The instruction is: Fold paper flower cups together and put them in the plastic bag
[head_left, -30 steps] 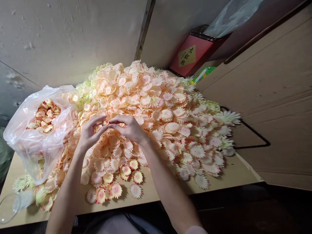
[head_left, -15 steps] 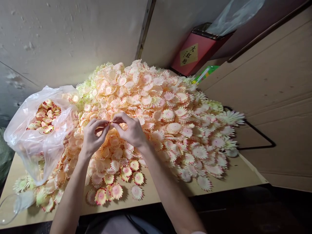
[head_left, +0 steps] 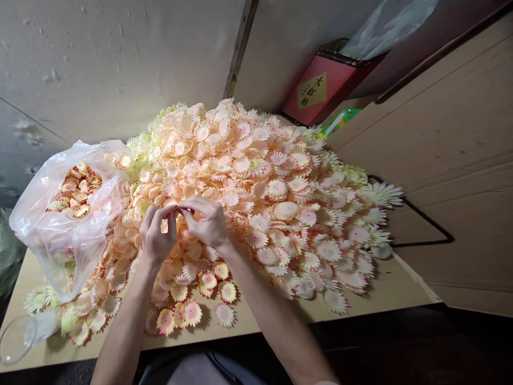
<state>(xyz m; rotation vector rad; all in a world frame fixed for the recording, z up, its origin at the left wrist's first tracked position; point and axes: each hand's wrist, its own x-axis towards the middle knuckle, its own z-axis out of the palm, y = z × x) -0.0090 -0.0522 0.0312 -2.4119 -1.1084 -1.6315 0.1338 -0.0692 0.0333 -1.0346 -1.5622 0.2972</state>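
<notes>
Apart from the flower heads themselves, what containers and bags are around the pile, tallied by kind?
Clear plastic bag of flower heads: 1
Red box with a yellow label: 1
Clear bag on the red box: 1
Clear cup at the table edge: 1
Total: 4

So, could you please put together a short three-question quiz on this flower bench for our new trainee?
1. True or false: the left hand and right hand meet fingertip to fingertip above the pile of paper flowers.
2. On which side of the pile does the clear plastic bag of flowers sit?
A. the person's left
B. the person's right
C. behind the red box
3. Fill in: the flowers lie on a ____ table.

Key: 1 true; 2 A; 3 wooden
</notes>
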